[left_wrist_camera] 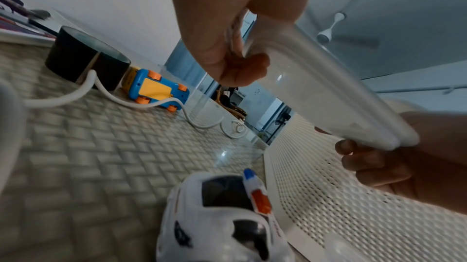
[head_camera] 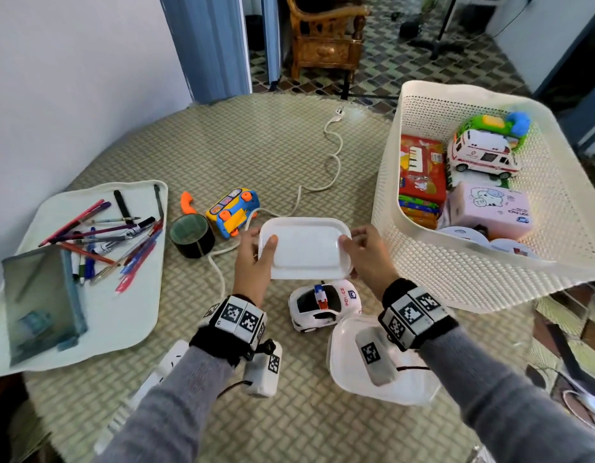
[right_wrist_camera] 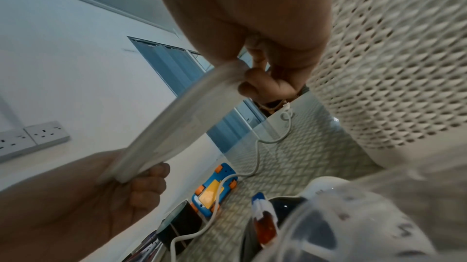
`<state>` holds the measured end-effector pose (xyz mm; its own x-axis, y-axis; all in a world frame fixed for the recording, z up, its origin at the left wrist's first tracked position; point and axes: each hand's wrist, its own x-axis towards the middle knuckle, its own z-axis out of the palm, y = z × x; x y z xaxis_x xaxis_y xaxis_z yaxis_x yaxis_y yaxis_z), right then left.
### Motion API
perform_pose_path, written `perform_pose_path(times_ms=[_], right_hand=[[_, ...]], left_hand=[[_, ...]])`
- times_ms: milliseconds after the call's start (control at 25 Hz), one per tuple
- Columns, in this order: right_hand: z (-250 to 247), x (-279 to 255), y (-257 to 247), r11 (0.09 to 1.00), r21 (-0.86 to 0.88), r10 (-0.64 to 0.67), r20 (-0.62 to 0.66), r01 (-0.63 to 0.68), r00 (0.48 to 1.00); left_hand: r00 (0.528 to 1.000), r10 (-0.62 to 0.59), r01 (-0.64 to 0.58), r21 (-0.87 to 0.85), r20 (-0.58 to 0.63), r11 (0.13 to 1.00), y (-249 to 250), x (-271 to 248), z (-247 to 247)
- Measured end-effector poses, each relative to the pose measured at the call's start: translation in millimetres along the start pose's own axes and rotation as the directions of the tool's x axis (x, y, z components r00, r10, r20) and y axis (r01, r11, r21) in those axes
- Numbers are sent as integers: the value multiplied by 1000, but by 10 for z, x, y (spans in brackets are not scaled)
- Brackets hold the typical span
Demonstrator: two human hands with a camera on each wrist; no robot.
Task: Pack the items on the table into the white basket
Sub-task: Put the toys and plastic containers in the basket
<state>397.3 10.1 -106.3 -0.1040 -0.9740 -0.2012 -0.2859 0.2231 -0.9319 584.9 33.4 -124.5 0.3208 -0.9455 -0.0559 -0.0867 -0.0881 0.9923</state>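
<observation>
Lid pinched between left hand and right hand.

Lid: smooth white plastic, slightly translucent, semi-gloss. White basket: matt plastic, perforated lattice walls. Police car: glossy moulded plastic. Tape roll: dark, shiny. Table: woven-pattern covering, sheen in places. Cable: smooth white sheath. Sleeves: grey knit cloth.

Soft daylight; blurred, warped wrist views
</observation>
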Motion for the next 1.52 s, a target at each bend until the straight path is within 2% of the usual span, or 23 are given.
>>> perform_pose_path(times_ms=[160,320,480,600,680,880,1040,1200,1320,1400,1480,1520], right_hand=[[-154,-360,80,995,-89,-62,-110,52,992],[-326,-625,282,987,-160,-81,-290,36,954],[-536,-839,662,989,-151,-61,-479,-13,876],[-614,-984,872,957,-229,28,-531,-176,847],[-595,-1083,944,948,-248,46,-510,-198,859],[-601,-1186,1130,984,-175,-62,-487,-28,871],[-633,-1226,1225,971,-239,-67,-368,-24,927],[-738,-1198,1227,950,-312,-100,-266,12,959],[-771,-1054,1213,919,-390,-121,-142,57,982],[-748,-975,1252,854,-512,-113,-8,93,994],[-731,-944,1346,789,-604,-106,44,111,993],[-740,-944,1353,787,-607,-106,41,109,993]], left_hand=[[995,-30,38,-74,98,997,72,-316,83],[973,-35,57,-91,228,994,-3,-637,254],[958,44,-93,161,285,983,-269,-973,516],[947,2,-92,267,320,959,-440,-1206,619],[954,-5,-91,305,300,948,-539,-1305,630],[952,14,-93,249,305,964,-577,-1339,725],[962,13,-73,214,271,974,-630,-1329,703],[982,14,-50,189,187,981,-584,-1372,735],[995,-5,-15,197,98,980,-563,-1405,781],[999,-6,-2,195,42,981,-582,-1436,813],[1000,-13,12,193,3,981,-588,-1469,840],[1000,-14,16,195,-14,981,-593,-1474,848]])
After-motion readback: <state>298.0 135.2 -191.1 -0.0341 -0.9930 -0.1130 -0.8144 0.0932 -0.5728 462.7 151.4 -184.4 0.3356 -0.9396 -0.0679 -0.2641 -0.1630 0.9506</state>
